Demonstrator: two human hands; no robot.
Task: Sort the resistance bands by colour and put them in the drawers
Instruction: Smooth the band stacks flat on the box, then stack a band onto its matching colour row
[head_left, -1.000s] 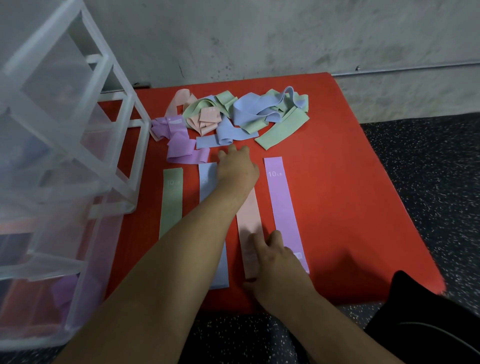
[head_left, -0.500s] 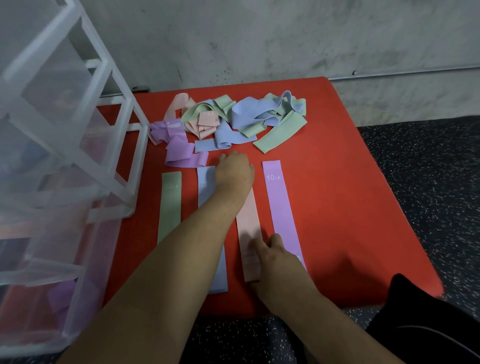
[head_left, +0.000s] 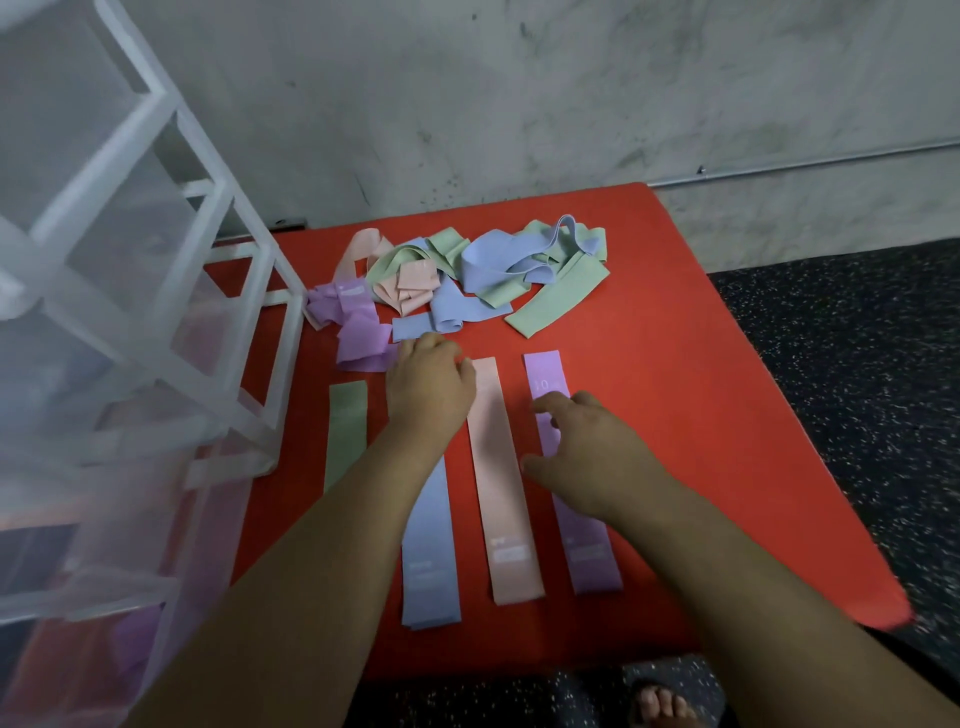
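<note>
Four resistance bands lie flat side by side on the red mat (head_left: 675, 415): green (head_left: 345, 431), blue (head_left: 431, 561), pink (head_left: 501, 493) and purple (head_left: 592, 561). My left hand (head_left: 428, 387) rests on the far end of the blue band, its fingers bent down and the fingertips hidden. My right hand (head_left: 582, 447) is over the middle of the purple band with its fingers loosely spread and holds nothing. A tangled pile of green, blue and pink bands (head_left: 483, 275) lies at the back of the mat, with crumpled purple bands (head_left: 353, 322) at its left.
A translucent plastic drawer unit (head_left: 104, 312) stands at the left, its front edge on the mat; purple and pink shapes show through the lower drawers. A grey wall runs behind. Dark speckled floor (head_left: 857, 389) surrounds the mat. A bare foot (head_left: 660, 706) shows at the bottom.
My right hand left the near end of the pink band and moved forward and right over the purple band. My left hand slid left from the pink band's top onto the blue band.
</note>
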